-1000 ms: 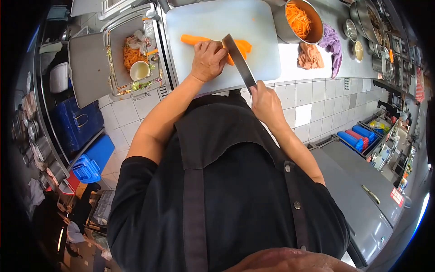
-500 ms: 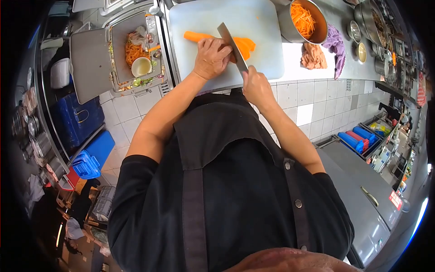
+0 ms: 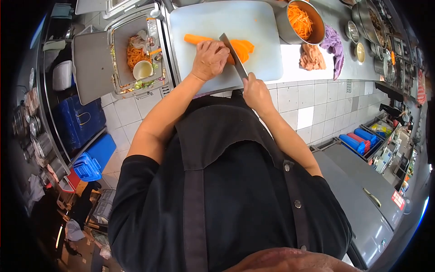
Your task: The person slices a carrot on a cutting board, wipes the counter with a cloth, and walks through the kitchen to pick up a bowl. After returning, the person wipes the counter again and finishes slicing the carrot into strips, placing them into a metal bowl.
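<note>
The left hand (image 3: 211, 59) has its fingers curled over a carrot (image 3: 195, 39); the right hand (image 3: 257, 94) has its fingers closed round the handle of a knife (image 3: 235, 57). Carrot slices (image 3: 244, 47) lie right of the blade on the cutting board (image 3: 226, 17), top centre of the frame, near a metal pot (image 3: 284, 27) of carrot shreds (image 3: 299, 21).

The orange carrot (image 3: 195, 39) lies partly sliced across a pale cutting board (image 3: 204, 19).
</note>
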A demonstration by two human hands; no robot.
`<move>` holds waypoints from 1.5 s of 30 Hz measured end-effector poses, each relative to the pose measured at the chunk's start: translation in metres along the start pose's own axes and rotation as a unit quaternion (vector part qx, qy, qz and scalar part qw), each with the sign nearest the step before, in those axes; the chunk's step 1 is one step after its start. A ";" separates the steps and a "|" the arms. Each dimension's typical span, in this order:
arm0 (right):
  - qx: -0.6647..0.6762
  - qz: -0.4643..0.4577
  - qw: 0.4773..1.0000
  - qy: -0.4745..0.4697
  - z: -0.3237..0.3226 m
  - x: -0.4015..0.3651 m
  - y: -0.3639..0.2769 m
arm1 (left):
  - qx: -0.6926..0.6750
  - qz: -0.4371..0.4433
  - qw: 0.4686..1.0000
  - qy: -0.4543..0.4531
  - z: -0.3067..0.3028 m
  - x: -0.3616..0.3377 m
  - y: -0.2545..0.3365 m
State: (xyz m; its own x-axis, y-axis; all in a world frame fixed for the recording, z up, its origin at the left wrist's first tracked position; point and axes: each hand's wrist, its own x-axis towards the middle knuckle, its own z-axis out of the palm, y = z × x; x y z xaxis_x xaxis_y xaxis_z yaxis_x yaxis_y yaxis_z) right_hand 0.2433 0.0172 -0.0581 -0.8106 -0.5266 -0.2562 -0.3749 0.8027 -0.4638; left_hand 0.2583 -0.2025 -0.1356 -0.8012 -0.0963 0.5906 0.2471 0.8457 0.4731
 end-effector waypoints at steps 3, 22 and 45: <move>0.004 -0.009 1.000 0.011 -0.002 0.006 0.000 | -0.001 0.002 1.000 -0.009 -0.001 0.000 0.000; 0.004 -0.009 1.000 0.004 -0.035 -0.025 -0.022 | 0.010 0.000 1.000 -0.019 -0.004 0.003 0.000; 0.021 0.009 1.000 -0.003 -0.008 -0.002 -0.005 | -0.013 0.001 1.000 0.014 0.002 -0.001 -0.004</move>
State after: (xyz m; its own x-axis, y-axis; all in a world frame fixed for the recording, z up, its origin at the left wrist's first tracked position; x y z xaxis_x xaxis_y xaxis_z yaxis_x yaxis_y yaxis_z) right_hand 0.2436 0.0167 -0.0485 -0.8142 -0.5142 -0.2697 -0.3416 0.7998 -0.4936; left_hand 0.2570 -0.2045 -0.1393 -0.7846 -0.1097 0.6102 0.2629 0.8326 0.4876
